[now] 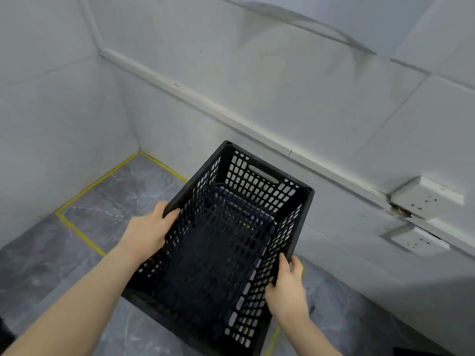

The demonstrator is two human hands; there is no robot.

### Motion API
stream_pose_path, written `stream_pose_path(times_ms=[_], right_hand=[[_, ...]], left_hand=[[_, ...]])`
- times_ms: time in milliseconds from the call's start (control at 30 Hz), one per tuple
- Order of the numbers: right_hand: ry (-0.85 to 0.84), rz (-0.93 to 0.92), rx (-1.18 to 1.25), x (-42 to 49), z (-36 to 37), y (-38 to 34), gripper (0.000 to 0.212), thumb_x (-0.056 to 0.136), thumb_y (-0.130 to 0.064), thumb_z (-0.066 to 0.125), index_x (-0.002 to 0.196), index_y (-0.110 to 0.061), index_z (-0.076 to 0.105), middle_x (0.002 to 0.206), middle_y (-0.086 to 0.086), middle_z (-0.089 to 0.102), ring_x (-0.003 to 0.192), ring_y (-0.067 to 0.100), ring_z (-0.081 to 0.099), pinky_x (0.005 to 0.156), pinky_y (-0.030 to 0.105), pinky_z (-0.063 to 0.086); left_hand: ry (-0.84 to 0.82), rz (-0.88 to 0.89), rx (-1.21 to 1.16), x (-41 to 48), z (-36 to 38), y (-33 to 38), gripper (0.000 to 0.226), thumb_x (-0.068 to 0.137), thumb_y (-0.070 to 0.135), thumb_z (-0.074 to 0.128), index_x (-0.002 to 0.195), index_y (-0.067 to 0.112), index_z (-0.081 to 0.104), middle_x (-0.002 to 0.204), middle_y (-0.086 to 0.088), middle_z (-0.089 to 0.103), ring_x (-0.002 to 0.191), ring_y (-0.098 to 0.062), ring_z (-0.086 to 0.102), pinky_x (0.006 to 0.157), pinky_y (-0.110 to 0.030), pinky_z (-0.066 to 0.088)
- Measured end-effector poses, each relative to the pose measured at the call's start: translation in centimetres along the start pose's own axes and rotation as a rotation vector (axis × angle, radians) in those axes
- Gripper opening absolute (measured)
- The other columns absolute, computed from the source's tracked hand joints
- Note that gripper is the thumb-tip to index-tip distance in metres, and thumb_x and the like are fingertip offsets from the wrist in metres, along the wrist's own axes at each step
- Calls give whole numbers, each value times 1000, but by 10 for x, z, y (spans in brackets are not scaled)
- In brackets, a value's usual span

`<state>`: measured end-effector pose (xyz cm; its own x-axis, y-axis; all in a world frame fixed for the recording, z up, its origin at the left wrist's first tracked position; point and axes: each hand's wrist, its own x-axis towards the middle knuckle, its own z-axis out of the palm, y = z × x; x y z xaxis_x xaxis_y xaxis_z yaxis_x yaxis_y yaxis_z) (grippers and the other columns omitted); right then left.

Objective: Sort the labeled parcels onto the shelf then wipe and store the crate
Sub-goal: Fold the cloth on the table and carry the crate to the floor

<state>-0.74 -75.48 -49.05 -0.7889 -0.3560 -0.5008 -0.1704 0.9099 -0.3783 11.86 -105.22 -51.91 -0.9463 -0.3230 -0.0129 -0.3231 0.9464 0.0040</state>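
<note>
Grey marble floor (pixel 123 196), yellow-taped corner: empty black crate (pixel 257 181), long axis toward wall; left hand (pixel 147 231), right hand (pixel 288 289) grip side rims.

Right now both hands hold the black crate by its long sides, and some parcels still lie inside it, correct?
Not quite. The head view shows the black crate empty, no parcels inside. The left hand and right hand do hold its long sides.

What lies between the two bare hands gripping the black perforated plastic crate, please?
In the head view, only the empty black perforated plastic crate lies between the left hand and right hand.
</note>
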Motion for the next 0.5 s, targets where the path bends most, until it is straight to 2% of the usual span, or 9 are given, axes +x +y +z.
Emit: stream_pose_path(times_ms=[67,100,233,333,367,433,500], right_hand=[[-6,-2,6,10,11,0,69,91,-6,45,151,-18,12,156,6,-2,97,23,58,76,21,44],[-16,0,10,15,16,-1,69,92,-6,46,151,-17,12,156,5,-3,103,23,56,80,21,44],[-59,22,22,30,33,-7,72,95,-10,48,153,-19,6,157,2,-8,77,14,51,72,20,49],[-50,-6,16,32,42,-15,70,96,-12,46,153,-21,6,157,2,-8,89,18,60,69,18,47],[-50,-19,18,33,45,-18,69,97,-12,46,152,-21,6,156,3,-8,87,16,61,64,16,46],[-56,-22,9,33,50,-23,70,96,-13,46,152,-22,5,156,4,-8,70,11,57,54,14,42],[-64,-7,-8,32,55,-27,72,96,-13,47,152,-22,4,156,5,-8,65,11,54,54,16,41]], left_hand=[[-12,-1,-10,8,17,-6,77,40,-4,81,114,8,65,97,-17,53,29,-24,36,35,-16,16],[-8,5,-8,13,23,-9,78,38,-4,82,113,8,66,96,-17,54,28,-24,36,36,-16,15],[24,11,-11,25,45,-21,81,34,-8,82,111,8,67,93,-19,53,33,-19,19,37,-13,12],[10,-18,-49,25,61,-32,84,36,-9,81,115,11,62,98,-18,45,31,-22,33,41,-12,11],[-6,-33,-52,24,65,-35,84,37,-9,81,116,11,61,99,-17,43,31,-25,38,41,-12,12],[-42,-68,-49,19,71,-41,85,36,-9,81,117,12,64,100,-16,42,34,-27,42,40,-14,15],[-54,-94,-41,15,74,-44,86,34,-11,82,116,12,66,100,-16,40,36,-28,44,39,-16,16]])
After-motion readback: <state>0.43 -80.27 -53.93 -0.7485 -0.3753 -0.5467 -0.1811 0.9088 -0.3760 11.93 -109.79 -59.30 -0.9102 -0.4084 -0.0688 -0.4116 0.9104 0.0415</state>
